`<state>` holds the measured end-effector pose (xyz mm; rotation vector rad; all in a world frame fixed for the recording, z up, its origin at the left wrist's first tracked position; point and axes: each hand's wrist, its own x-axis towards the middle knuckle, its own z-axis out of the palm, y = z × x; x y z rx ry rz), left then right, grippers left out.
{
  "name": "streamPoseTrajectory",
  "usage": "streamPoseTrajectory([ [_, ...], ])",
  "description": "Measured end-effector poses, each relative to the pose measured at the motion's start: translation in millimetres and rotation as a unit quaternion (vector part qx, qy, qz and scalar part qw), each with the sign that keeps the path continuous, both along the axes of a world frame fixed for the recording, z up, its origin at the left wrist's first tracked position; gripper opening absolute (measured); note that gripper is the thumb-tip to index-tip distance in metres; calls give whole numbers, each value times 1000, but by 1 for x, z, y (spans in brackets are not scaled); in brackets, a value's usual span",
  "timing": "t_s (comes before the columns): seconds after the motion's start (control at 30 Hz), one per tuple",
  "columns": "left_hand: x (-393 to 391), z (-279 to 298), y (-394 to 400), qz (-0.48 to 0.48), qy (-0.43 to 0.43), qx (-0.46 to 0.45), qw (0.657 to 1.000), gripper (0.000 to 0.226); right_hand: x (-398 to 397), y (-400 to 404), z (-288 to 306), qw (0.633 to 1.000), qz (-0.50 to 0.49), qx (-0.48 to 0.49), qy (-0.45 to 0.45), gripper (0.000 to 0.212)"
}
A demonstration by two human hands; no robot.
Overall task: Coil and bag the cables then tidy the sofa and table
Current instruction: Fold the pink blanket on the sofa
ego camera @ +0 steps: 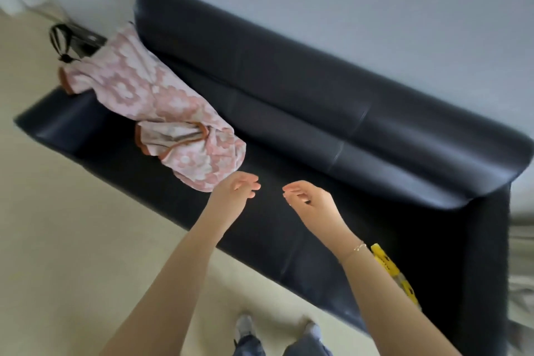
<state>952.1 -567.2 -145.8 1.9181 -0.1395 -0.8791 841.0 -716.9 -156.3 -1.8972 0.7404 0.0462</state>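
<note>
Black sofa [303, 113] bears pink blanket [161, 101] lying lengthwise.

no legible txt, black marks on yellow bag [385, 262] too blurred to read

Our right forearm hides part of the yellow packet [385, 261] on the sofa [289, 113], so we cannot tell what it is. The sofa's right end runs off the picture's edge. The dark item [68, 43] on the floor far left is too blurred to name. The bottom edge cuts off our legs [289, 347].
</note>
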Motion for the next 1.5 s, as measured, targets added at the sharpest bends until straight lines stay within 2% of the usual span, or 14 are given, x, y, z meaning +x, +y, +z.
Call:
streamPoseTrajectory([
  [0.13,21,41,25,10,-24,-18,1000,21,22,26,40,1000,9,5,-26,15],
  [0.23,35,57,44,33,-2,-26,999,15,37,46,51,999,23,1,-30,15],
  [0.33,53,61,56,67,21,-19,997,22,56,59,55,999,22,11,-33,16],
  [0.43,76,61,66,63,25,-19,998,17,85,66,53,999,33,16,-31,18],
  [0.57,117,55,70,53,42,-4,998,24,129,69,42,999,45,17,-13,19],
  [0.8,241,45,84,65,42,24,997,13,258,79,14,997,42,60,9,20],
  [1.0,362,45,102,107,36,68,991,26,374,100,15,997,69,40,21,20],
  [1.17,445,48,129,131,26,74,988,26,453,119,17,994,88,57,28,21],
  [1.37,546,14,158,132,64,69,987,22,537,158,-17,995,65,70,40,18],
  [1.5,644,-19,199,100,163,44,981,33,605,202,-46,996,7,69,60,20],
])
